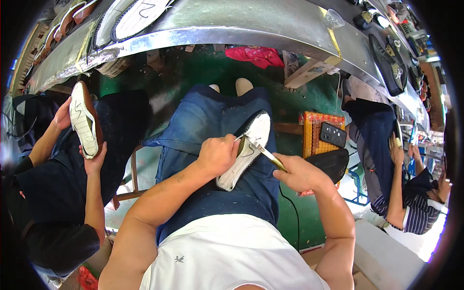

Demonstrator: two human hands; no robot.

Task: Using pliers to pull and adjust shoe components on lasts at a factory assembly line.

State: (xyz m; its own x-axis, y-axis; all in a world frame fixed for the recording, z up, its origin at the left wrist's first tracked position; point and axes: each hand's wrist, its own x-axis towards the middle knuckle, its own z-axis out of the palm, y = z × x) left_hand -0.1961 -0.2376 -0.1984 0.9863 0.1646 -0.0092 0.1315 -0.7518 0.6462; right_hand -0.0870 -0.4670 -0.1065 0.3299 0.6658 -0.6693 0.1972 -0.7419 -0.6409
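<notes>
A white shoe [257, 129] with a dark edge lies slantwise across my lap, toe pointing away to the right. My left hand [218, 153] is closed at the side of the shoe's opening, gripping it. Something thin and pale pokes out by its fingertips, too small to name. In my right hand [304, 173] is a slim metal tool [267, 153] with a brass-coloured handle, fingers wrapped round it. The tool's silvery front end reaches the upper near the opening; its tip is hard to make out.
A metal-topped bench [217, 34] runs across the far side, with white shoe pieces [140, 19] and black shoes [389, 63] on it. At left, a co-worker's hands hold a white shoe [83, 118]. A phone [333, 135] lies on a beaded seat at right; a black cable [296, 212] hangs nearby.
</notes>
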